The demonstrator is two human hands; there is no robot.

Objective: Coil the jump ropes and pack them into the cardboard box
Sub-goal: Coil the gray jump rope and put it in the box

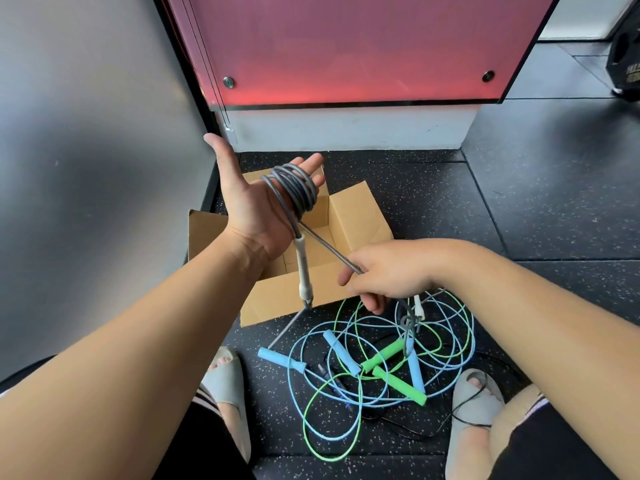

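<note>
My left hand (254, 202) is raised palm-up over the open cardboard box (360, 216), with several loops of a grey jump rope (294, 188) wound around its fingers. The rope's white handle (303, 268) hangs down from the palm. My right hand (384, 271) pinches the same grey rope, stretched taut between both hands. Below on the floor lies a tangle of blue rope (298, 368) and green rope (332, 445) with blue handles (282, 360) and green handles (398, 384).
The box sits on dark speckled rubber flooring (536, 202), against a white plinth below a red panel (346, 46). A grey wall (86, 133) stands at left. My feet in grey slides (227, 379) flank the rope pile. A thin black cord (460, 410) lies at right.
</note>
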